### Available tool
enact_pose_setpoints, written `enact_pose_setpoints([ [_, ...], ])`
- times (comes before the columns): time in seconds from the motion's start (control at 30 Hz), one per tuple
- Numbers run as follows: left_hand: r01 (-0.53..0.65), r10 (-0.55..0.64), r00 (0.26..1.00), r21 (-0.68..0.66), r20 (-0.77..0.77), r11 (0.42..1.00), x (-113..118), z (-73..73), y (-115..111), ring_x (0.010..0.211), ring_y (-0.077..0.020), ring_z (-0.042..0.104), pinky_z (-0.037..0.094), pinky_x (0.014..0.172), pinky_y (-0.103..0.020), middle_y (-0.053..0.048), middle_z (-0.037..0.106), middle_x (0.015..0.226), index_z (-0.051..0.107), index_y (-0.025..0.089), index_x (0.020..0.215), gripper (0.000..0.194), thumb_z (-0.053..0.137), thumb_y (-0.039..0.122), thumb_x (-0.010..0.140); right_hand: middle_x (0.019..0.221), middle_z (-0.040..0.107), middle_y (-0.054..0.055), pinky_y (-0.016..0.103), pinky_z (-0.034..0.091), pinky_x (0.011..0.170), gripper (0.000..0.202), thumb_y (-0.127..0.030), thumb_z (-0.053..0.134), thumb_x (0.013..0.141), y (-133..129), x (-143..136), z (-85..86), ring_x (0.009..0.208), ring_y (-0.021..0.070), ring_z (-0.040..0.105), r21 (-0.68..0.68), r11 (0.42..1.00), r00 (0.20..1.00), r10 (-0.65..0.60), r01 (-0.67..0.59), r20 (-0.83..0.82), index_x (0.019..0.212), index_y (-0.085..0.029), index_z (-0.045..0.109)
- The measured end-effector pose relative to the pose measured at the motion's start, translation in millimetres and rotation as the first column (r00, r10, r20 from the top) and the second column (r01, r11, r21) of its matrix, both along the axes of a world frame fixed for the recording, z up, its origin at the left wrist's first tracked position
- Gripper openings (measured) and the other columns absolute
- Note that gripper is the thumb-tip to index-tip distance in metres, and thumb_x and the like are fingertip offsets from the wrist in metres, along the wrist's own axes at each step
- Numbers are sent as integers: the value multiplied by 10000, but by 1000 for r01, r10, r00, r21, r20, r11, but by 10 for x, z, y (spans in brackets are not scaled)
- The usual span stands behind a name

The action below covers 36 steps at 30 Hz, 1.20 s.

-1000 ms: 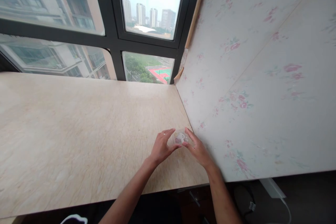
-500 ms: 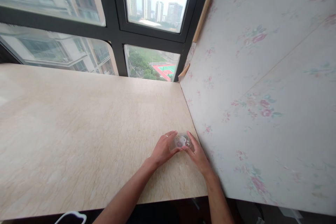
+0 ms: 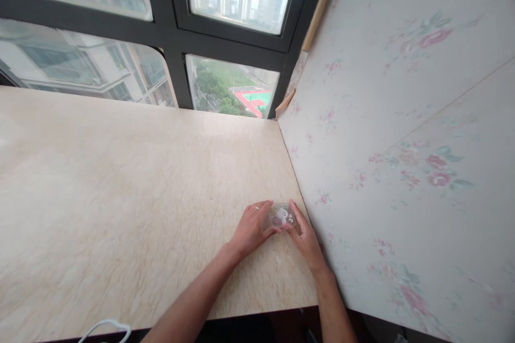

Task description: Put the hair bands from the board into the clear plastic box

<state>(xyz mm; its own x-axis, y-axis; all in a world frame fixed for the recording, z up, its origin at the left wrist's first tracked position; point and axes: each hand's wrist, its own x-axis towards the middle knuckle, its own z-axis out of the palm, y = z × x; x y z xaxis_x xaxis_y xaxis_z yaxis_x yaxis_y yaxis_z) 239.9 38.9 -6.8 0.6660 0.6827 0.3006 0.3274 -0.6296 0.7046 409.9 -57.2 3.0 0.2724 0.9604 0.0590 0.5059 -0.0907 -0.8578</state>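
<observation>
A small clear plastic box (image 3: 281,215) with white and other small pieces showing through it is at the right end of the sill, close to the wall. What the pieces inside are is too small to tell. My left hand (image 3: 253,228), with a ring on one finger, grips the box from its left side. From the right, my right hand (image 3: 302,233) closes on the other side, its thumb at the near edge. Both thumbs almost meet in front of the box. Whether the box rests on the surface or is slightly raised cannot be made out.
The beige marble-patterned sill (image 3: 120,187) stretches left. On the right rises a flower-papered wall (image 3: 402,198). A dark window frame (image 3: 233,37) stands behind, with loose torn paper (image 3: 285,103) in the corner. A white cable (image 3: 107,323) loops over the front edge at lower left.
The camera view has shifted slightly, so the window sits a little higher. Both hands keep their hold on the box, with hardly any movement.
</observation>
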Motion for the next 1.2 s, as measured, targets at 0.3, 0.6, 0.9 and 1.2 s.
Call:
enact_pose_setpoints([
  [0.3, -16, 16, 999, 0, -31, 1000, 9, 31, -5, 1211, -303, 491, 394, 992, -472, -141, 539, 1302, 401, 199, 1320, 665, 699, 433, 773, 1508, 324, 33, 462, 242, 1150, 566, -465, 510, 915, 11, -5, 3, 1387, 221, 284, 34, 999, 994, -5, 1, 106, 1432, -273, 380],
  [0.6, -23, 24, 999, 25, -38, 999, 11, 47, -5, 1192, -275, 507, 407, 985, -441, -121, 549, 1289, 460, 202, 1273, 587, 694, 416, 779, 1440, 428, 84, 467, 318, 1111, 547, -507, 567, 870, 49, 65, 6, 1328, 255, 394, 63, 998, 991, 11, -20, 137, 1339, -229, 521],
  [0.9, -15, 18, 998, 44, -65, 999, 24, 13, -1, 1231, -265, 482, 389, 1009, -439, -114, 532, 1334, 466, 201, 1305, 588, 671, 423, 800, 1491, 345, 62, 426, 329, 1108, 519, -446, 591, 869, 74, 105, 76, 1344, 239, 368, 7, 998, 982, 58, -61, 178, 1343, -249, 516],
  [1.2, 10, -5, 995, 49, -102, 999, 16, 76, -8, 1247, -264, 471, 378, 1010, -440, -122, 515, 1352, 450, 206, 1324, 560, 619, 431, 840, 1452, 413, 45, 415, 289, 1131, 507, -368, 608, 854, 100, 136, 75, 1336, 214, 383, -27, 998, 990, 60, -57, 129, 1340, -257, 516],
])
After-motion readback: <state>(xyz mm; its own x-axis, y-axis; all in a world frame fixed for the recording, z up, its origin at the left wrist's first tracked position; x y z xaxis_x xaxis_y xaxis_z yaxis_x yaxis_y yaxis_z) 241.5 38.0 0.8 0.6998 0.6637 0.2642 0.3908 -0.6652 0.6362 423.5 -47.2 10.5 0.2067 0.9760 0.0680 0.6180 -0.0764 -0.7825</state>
